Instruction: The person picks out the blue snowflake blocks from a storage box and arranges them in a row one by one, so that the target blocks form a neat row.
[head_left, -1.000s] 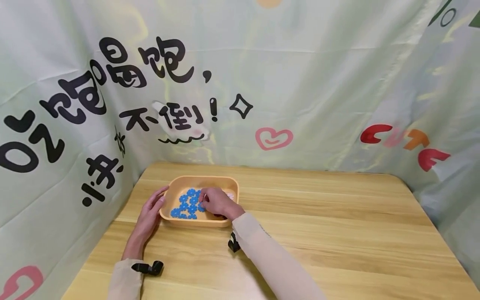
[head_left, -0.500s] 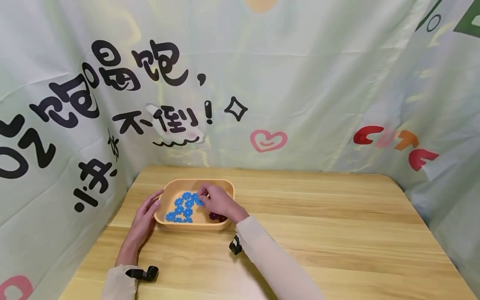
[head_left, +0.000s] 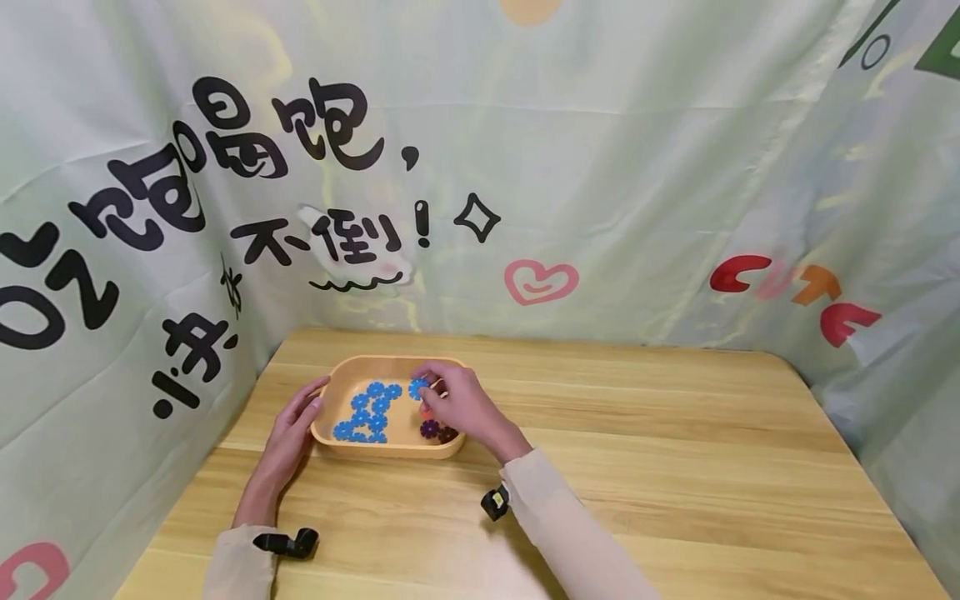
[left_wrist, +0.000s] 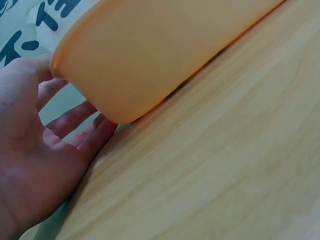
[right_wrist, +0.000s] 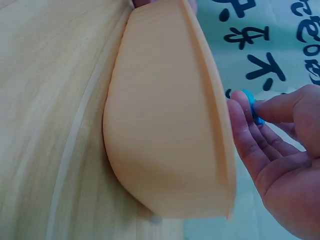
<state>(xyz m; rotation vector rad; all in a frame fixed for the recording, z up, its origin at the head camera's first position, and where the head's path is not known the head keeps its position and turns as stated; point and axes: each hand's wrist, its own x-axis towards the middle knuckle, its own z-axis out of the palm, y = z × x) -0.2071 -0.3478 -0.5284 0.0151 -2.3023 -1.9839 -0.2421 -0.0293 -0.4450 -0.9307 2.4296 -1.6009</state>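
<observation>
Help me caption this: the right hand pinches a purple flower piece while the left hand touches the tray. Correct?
Wrong color: the head view shows the right hand pinching a blue flower piece while the left hand touches the tray.

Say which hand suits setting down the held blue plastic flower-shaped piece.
Probably the right hand: it pinches the blue plastic flower-shaped piece, while the left hand touches the orange plastic tray.

Head view: left forearm (head_left: 257, 496) is reaching toward 1 o'clock; left hand (head_left: 291, 429) is resting with fingers (left_wrist: 72, 119) loosely spread. Right forearm (head_left: 577, 529) is angling toward 11 o'clock; right hand (head_left: 461, 404) is pinching, thumb (right_wrist: 279, 108) opposing the fingertips (right_wrist: 236, 113).
</observation>
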